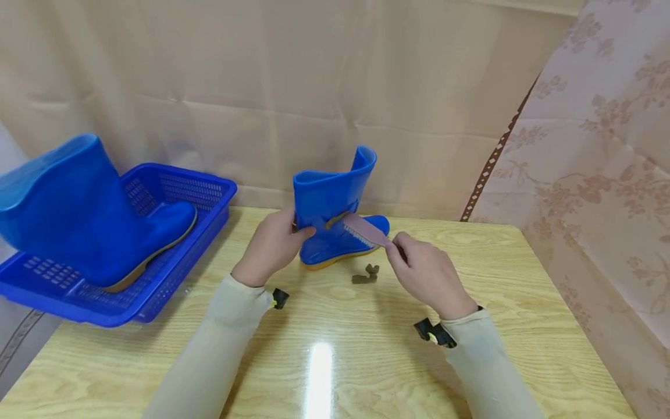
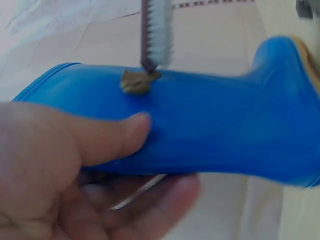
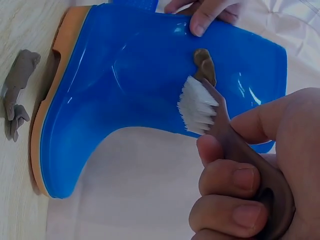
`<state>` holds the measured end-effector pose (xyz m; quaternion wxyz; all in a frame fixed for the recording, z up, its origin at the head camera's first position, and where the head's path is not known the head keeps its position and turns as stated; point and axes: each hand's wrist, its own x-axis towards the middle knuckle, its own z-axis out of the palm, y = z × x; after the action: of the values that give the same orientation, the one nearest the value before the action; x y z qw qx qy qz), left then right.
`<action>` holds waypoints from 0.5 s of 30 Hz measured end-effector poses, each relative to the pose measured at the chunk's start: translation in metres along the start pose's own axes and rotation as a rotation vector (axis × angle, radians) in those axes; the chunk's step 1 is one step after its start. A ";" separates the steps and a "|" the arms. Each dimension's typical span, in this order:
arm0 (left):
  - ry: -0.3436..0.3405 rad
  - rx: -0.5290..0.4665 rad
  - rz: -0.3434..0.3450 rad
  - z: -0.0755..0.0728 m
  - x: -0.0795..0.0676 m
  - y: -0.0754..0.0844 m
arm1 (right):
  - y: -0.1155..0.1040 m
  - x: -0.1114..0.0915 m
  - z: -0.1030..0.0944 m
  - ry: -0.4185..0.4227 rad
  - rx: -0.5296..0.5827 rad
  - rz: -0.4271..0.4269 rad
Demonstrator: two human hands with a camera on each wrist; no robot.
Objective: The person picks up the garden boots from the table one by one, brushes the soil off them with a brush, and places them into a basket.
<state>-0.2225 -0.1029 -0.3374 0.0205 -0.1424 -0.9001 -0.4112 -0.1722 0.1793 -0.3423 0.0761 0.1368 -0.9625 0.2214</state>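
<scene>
A blue rain boot (image 1: 330,201) with a tan sole stands on the table, its toe toward the right. My left hand (image 1: 272,244) grips the back of its shaft, thumb (image 2: 115,135) on the near side and fingers behind. In my right hand (image 1: 426,270) is a scrubbing brush (image 3: 225,125) with white bristles, held by its handle. The brush's tip touches a brown lump (image 3: 204,65) stuck to the shaft, which also shows as a clump (image 2: 136,82) in the left wrist view. Brown pieces (image 1: 365,274) lie on the table in front of the boot.
To the left, a blue plastic basket (image 1: 209,218) with slotted walls holds another blue boot (image 1: 104,215). A beige cloth (image 1: 251,105) hangs behind the wood-grain table (image 1: 387,372), and a flowered cloth (image 1: 602,174) hangs along the right side.
</scene>
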 end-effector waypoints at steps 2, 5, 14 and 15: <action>0.014 -0.035 -0.003 0.002 0.002 -0.003 | 0.001 0.000 0.000 0.013 0.002 -0.010; 0.010 -0.110 -0.038 0.002 0.007 -0.011 | 0.002 0.000 0.001 0.033 0.009 -0.023; -0.013 -0.076 -0.149 -0.005 0.011 -0.023 | 0.000 0.002 0.003 0.049 0.018 -0.046; -0.015 -0.042 -0.143 -0.004 0.010 -0.020 | 0.000 0.002 0.004 0.046 0.017 -0.050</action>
<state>-0.2378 -0.1161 -0.3478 -0.0189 -0.0815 -0.8992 -0.4294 -0.1749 0.1773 -0.3452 0.1023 0.1565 -0.9549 0.2308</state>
